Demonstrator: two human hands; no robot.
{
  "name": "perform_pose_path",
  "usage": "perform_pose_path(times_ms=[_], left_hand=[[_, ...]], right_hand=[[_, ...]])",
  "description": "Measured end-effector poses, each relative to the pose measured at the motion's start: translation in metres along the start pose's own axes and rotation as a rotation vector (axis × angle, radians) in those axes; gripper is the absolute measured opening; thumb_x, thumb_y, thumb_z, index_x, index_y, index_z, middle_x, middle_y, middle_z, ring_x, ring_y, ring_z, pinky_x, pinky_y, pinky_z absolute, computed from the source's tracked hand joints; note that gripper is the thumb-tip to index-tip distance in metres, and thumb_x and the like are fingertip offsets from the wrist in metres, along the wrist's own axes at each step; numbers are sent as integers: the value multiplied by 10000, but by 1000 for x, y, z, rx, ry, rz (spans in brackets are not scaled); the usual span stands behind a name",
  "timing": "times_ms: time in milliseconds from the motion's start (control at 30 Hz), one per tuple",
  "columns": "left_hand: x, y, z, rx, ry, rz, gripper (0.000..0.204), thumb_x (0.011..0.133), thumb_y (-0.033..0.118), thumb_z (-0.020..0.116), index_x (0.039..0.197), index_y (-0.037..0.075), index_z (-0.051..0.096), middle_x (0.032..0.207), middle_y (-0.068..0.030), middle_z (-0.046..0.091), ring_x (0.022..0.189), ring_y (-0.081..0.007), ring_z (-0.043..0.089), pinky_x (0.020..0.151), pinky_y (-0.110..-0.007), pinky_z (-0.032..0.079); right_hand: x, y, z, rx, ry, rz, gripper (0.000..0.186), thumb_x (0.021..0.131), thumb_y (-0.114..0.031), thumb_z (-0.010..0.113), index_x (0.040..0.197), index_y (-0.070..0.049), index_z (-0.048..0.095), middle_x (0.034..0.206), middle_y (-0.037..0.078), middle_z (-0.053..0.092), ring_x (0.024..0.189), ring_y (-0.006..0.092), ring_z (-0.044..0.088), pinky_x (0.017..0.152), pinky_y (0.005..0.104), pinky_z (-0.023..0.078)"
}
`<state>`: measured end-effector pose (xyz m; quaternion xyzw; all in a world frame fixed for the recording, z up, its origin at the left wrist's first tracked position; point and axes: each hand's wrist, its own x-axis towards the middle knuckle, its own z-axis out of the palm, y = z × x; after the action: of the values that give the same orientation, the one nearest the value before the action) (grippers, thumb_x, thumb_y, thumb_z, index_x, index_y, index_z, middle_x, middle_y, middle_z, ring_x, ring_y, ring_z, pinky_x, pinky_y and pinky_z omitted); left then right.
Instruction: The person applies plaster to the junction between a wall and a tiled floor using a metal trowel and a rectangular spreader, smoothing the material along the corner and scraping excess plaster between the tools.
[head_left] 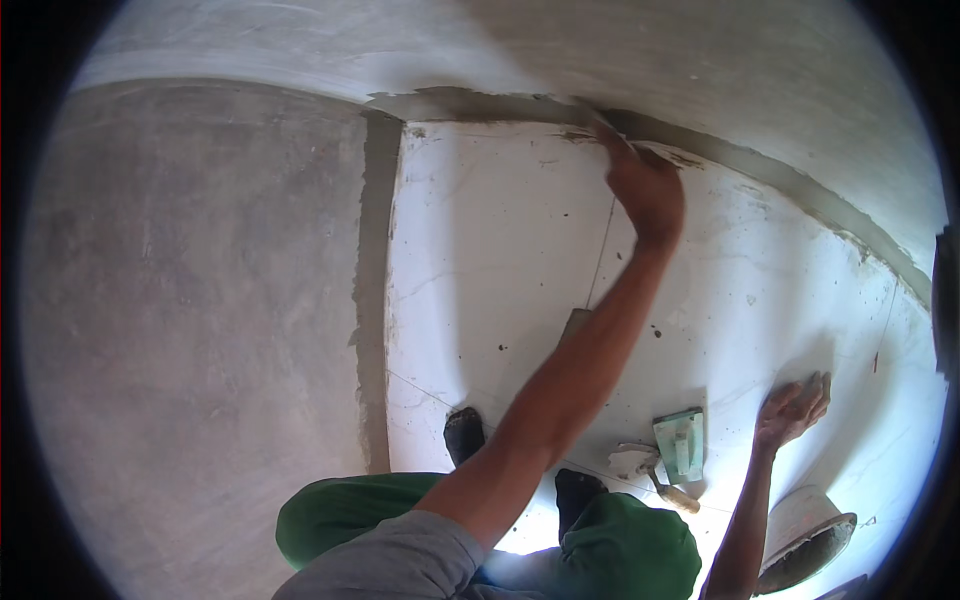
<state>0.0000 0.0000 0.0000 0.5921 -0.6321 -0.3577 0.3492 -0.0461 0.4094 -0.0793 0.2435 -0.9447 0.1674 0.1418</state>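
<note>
In the head view, we see the left hand (645, 190) up at the long, dark grey strip of mortar (480, 106) between the pale grey wall (720, 60) and the shiny white tile floor (520, 250). Its fingers are blurry, so we can't tell if it grips anything. The right hand (793, 408) rests loose on the floor, gripping nothing. Near it, we spot a flat green float (680, 445), a wooden-handled trowel (656, 478) and a round whitish bucket (795, 515).

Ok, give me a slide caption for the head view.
Left hand at the grey strip, right hand near the bucket, trowel and float lying on the white floor.
</note>
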Motion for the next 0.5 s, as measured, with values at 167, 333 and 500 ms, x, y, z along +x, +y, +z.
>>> perform_pose_path(times_ms=[167, 333, 500], left_hand=[[-25, -26, -47, -56, 117, 80, 394, 937, -32, 494, 1310, -134, 571, 998, -341, 713, 951, -524, 712, 850, -549, 549], [112, -82, -104, 158, 412, 237, 208, 918, 55, 580, 1069, -77, 636, 974, -267, 727, 953, -501, 698, 892, -559, 532], [176, -97, -89, 277, 365, 335, 408, 881, -20, 567, 1280, -105, 541, 1131, -332, 707, 1101, -517, 683, 959, -529, 531]], right_hand=[[0, 1, -15, -76, 21, -66, 416, 1038, -214, 543, 1381, 7, 626, 1432, 242, 603, 1292, 441, 585, 1070, 582, 466], [4, -10, -9, -37, 37, -43, 411, 1036, -202, 545, 1380, 7, 627, 1436, 239, 602, 1291, 439, 585, 1069, 579, 468], [4, -11, -8, -16, 40, -10, 399, 1037, -187, 545, 1375, 7, 627, 1439, 237, 601, 1289, 439, 585, 1066, 579, 473]])
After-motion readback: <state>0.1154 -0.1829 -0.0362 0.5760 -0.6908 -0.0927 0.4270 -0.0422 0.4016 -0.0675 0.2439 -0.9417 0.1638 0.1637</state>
